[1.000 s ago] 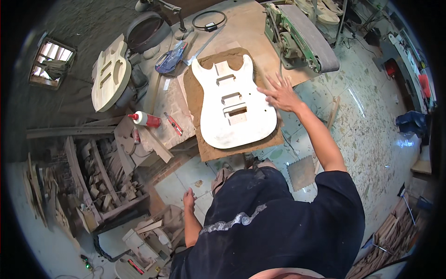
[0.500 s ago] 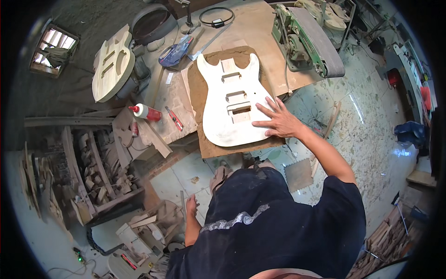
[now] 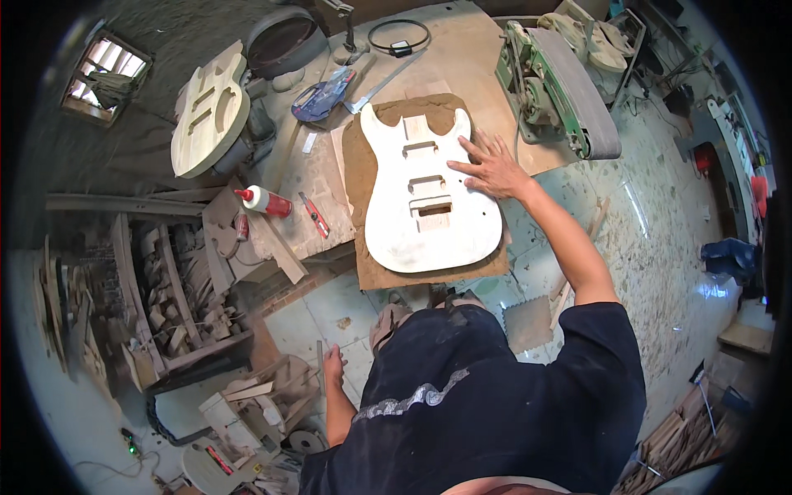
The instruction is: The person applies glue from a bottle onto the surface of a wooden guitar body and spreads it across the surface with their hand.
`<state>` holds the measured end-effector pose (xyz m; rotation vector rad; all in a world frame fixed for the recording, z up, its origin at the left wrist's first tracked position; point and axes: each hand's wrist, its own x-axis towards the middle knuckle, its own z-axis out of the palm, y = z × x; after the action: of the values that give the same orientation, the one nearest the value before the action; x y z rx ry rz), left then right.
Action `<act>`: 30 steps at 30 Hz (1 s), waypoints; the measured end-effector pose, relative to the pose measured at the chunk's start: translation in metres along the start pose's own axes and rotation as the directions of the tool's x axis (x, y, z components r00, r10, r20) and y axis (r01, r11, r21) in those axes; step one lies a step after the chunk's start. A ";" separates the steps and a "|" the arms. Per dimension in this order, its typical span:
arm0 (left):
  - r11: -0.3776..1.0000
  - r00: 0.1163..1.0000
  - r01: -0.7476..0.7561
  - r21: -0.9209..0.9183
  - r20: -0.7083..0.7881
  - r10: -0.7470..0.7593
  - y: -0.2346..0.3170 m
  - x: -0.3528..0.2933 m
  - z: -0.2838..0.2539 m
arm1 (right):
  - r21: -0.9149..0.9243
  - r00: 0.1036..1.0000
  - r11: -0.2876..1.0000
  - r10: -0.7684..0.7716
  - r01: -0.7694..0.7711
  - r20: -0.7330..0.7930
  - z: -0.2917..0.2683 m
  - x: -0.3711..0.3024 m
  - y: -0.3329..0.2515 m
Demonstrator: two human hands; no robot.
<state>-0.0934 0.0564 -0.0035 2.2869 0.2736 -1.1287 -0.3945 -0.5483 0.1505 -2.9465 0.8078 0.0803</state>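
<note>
A pale, whitish electric guitar body (image 3: 437,239) lies flat on a brown pad (image 3: 363,272) at the bench's near edge. Its routed pockets and neck slot face up. On the right side of its waist rests my right hand (image 3: 495,169), open, fingers spread across the edge and the top face. My left hand (image 3: 334,367) hangs low beside my body, away from the bench. Its fingers are curled, seemingly around a thin grey strip (image 3: 320,363); the grip is partly hidden.
Left of the guitar body are a red-and-white glue bottle (image 3: 268,202), a red utility knife (image 3: 314,214) and a blue bag (image 3: 320,101). A belt sander (image 3: 561,91) stands at right. Another wooden guitar body (image 3: 210,115) is at left, above scrap wood (image 3: 177,305).
My right hand has slid away from me, from the lower right of the guitar body up to its waist. The view has shifted slightly. My left hand stays low.
</note>
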 end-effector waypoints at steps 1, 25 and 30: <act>1.000 0.999 0.030 0.001 0.014 -0.030 -0.009 -0.004 -0.003 | -0.002 1.000 1.000 -0.003 0.003 -0.003 0.001 0.006 0.005; 0.992 0.991 0.123 -0.034 -0.055 -0.125 -0.029 -0.027 -0.010 | 0.076 0.970 0.981 0.188 -0.178 -0.154 0.019 0.036 0.029; 0.984 0.985 0.174 0.036 -0.010 -0.173 -0.025 -0.036 -0.007 | 0.112 0.979 0.983 0.157 -0.143 -0.129 0.027 0.022 0.030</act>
<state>-0.1214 0.0826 0.0178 2.3355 0.4662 -1.2210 -0.3919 -0.5824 0.1204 -2.8153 1.0206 -0.1522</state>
